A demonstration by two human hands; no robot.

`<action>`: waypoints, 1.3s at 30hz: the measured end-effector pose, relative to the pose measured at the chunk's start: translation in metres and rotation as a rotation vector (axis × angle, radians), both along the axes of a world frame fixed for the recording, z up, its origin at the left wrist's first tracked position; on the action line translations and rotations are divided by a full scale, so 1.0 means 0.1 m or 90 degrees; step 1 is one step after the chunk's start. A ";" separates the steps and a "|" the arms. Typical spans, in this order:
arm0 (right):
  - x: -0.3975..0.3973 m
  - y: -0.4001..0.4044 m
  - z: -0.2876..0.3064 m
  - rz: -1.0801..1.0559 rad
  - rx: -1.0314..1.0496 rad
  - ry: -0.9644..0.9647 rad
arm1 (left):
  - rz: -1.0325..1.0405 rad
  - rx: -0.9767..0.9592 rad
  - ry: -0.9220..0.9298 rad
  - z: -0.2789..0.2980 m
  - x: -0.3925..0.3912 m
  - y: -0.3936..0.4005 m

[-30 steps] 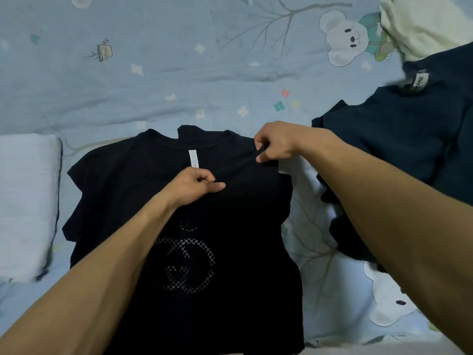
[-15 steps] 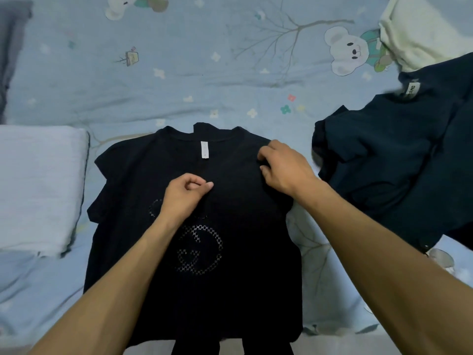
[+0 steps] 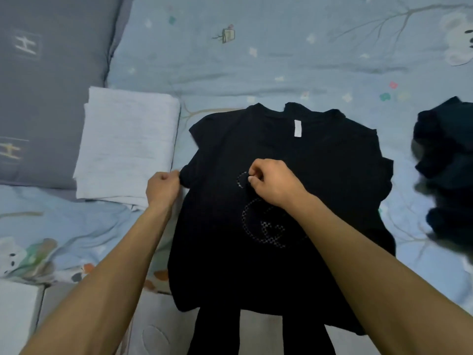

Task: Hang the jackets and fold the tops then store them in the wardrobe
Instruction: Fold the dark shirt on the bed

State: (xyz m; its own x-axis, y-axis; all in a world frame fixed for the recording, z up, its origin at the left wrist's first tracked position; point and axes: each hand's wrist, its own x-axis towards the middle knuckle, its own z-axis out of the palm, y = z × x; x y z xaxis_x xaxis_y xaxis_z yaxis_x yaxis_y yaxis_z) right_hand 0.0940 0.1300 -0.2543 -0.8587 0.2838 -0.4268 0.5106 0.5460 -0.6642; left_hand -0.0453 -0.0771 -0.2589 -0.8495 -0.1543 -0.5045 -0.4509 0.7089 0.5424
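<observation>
Black soft T-shirt point(image 3: 294, 155) lay flat near the bed's point(image 3: 281, 67) front edge, left hand point(image 3: 162, 187) pinched its sleeve, right hand point(image 3: 272, 181) pinched the chest cloth, both arms reached straight out.

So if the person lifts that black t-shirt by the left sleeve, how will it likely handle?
Probably floppy: the black t-shirt lies flat and its cloth bunches where the right hand pinches it. Likely light, since the left hand grips only the sleeve edge. It should drape, not hold shape.
</observation>
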 end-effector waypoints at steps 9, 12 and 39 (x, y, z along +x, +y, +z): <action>-0.58 -0.63 -0.45 -0.065 0.020 -0.155 | 0.099 0.458 -0.399 -0.25 -0.46 -0.05; -0.67 -0.72 -0.47 -0.099 0.036 -0.211 | 0.190 0.573 -0.215 -0.33 -0.55 -0.29; -0.45 -0.39 -0.42 -0.496 -0.147 -0.097 | -0.752 0.015 0.278 -0.63 -0.21 -0.63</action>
State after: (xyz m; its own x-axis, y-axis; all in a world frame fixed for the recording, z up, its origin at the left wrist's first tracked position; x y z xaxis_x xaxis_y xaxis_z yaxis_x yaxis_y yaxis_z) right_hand 0.0494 0.0907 -0.2966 -0.3801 0.6649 -0.6430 0.7793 -0.1442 -0.6098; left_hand -0.0665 -0.1403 -0.3217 -0.5597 0.8168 -0.1399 0.6696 0.5452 0.5044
